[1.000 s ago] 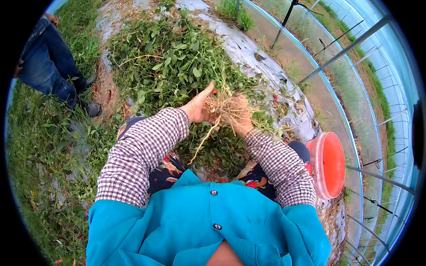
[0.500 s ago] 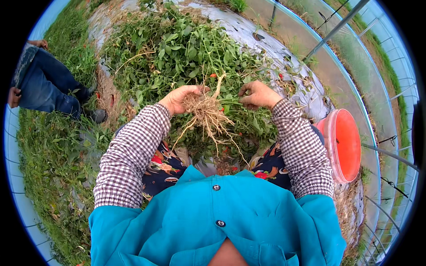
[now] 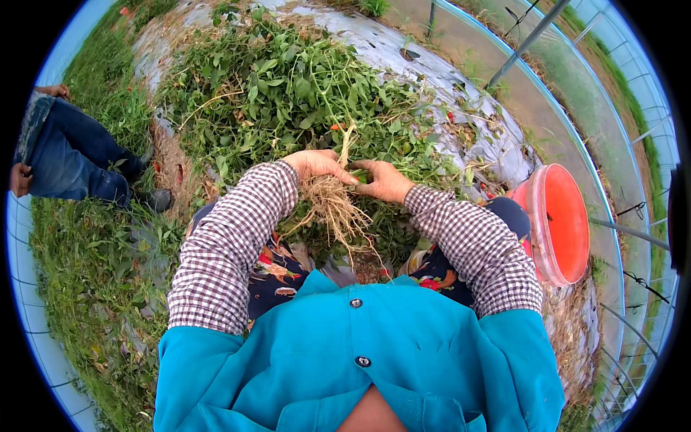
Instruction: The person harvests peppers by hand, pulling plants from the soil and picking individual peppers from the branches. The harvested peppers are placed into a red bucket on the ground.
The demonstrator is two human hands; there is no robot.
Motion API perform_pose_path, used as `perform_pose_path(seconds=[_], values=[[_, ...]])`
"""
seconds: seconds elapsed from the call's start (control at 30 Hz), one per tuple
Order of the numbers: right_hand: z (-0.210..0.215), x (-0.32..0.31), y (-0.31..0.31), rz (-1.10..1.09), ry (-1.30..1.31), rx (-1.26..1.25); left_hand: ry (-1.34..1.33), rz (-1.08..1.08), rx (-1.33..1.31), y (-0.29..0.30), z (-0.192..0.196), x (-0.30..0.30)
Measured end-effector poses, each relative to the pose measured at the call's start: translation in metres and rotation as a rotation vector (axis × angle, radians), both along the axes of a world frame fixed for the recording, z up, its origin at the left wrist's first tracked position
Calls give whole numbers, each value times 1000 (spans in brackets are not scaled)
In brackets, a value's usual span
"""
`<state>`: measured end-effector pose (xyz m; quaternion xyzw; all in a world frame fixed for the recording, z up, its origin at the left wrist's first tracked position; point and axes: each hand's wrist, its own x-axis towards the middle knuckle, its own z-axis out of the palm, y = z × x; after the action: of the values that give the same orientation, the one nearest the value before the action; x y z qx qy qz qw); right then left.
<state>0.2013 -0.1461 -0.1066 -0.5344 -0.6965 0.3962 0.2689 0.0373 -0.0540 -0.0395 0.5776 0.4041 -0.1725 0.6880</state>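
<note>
Left hand (image 3: 314, 165) closed around pale tan tangled root clump (image 3: 335, 209) of uprooted plant, just above lap; right hand (image 3: 383, 181) pinched shut on green stem beside it. Beyond: heap of green leafy pulled plants (image 3: 288, 86) on grey plastic ground sheet (image 3: 403, 50). Round orange plastic bucket (image 3: 561, 223) at right; another person's blue-trousered legs (image 3: 68, 162) far left.

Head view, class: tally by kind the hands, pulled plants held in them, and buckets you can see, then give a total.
Hands: 4, namely the wearer's left hand and right hand, plus another person's two
Uprooted plant: 1
Red bucket: 1
Total: 6
</note>
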Motion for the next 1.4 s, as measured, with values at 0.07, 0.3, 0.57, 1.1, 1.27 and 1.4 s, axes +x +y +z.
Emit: perform_pose_path(seconds=[0.07,0.3,0.57,1.1,1.27,1.4], values=[[36,1,10,97,102,-384,-53,79,64,6,-23,-19],[73,30,23,-4,159,121,-325,404,-37,-1,27,-19],[99,12,38,-368,233,526,-596,489,136,-8,29,-13],[104,27,46,-185,976,-173,-576,410,87,-5,43,-28],[113,60,44,-72,1405,-222,-613,568,26,6,26,-43],[140,61,33,-145,1210,-211,-612,665,4,8,21,-60]])
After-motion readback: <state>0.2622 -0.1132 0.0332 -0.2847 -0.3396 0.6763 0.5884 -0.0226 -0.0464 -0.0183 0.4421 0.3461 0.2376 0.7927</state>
